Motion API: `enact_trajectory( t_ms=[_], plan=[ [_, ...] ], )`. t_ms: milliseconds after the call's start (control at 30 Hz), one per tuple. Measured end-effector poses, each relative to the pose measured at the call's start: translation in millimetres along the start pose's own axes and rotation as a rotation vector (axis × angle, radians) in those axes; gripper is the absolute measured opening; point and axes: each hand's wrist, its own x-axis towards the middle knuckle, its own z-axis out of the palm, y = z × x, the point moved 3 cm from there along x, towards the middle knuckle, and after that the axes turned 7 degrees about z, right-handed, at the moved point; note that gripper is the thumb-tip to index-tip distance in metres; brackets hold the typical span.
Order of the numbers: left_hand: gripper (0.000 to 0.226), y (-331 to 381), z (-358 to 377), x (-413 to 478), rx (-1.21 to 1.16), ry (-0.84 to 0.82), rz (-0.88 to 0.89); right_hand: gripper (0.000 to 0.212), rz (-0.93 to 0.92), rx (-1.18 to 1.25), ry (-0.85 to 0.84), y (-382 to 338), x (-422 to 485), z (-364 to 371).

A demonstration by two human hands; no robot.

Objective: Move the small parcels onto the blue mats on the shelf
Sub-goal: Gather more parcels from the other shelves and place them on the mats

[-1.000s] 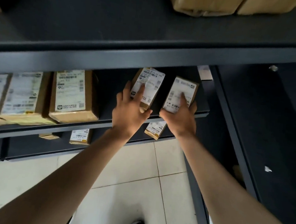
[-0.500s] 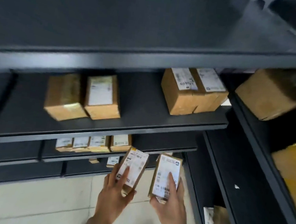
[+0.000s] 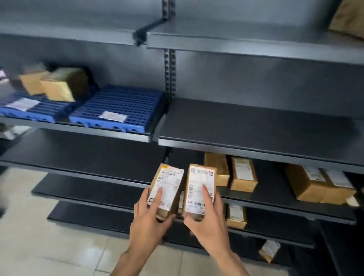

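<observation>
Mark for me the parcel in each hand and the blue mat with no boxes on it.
Left-hand parcel (image 3: 165,186): head view, white label.
Right-hand parcel (image 3: 201,184): head view, label's upper half.
Bare blue mat (image 3: 122,105): head view, grid surface behind its paper slip.
</observation>
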Motion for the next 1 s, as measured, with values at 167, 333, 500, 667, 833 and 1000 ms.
enact_trajectory(
  t_ms=[167, 333, 500, 667, 833, 1000],
  plan=[
    [0.091, -65.4, -110.8, 16.9, 0.082, 0.093, -0.015, 0.097, -0.089, -0.016, -0.014, -102.8, -7.6, 57.2],
    [0.088, -109.0, -183.9, 62.6, 0.065, 0.167, -0.022, 0.098, -0.137, -0.047, -0.012, -179.7, 17.4, 84.5],
    [0.088, -140.3, -214.9, 134.3, 0.030, 0.212, -0.001, 0.098, -0.174, -0.107, 0.022, -231.7, 75.5, 99.4],
    [0.087, -165.6, -224.4, 227.2, 0.011, 0.214, 0.046, 0.096, -0.143, -0.117, 0.057, -276.0, 165.9, 111.3],
    [0.087, -192.9, -221.6, 317.4, 0.029, 0.151, -0.001, 0.094, -0.098, -0.162, 0.020, -313.6, 255.0, 132.1],
    [0.095, -207.5, -209.8, 378.1, 0.045, -0.004, -0.007, 0.089, -0.064, -0.224, -0.038, -325.3, 316.8, 145.7]
  ],
)
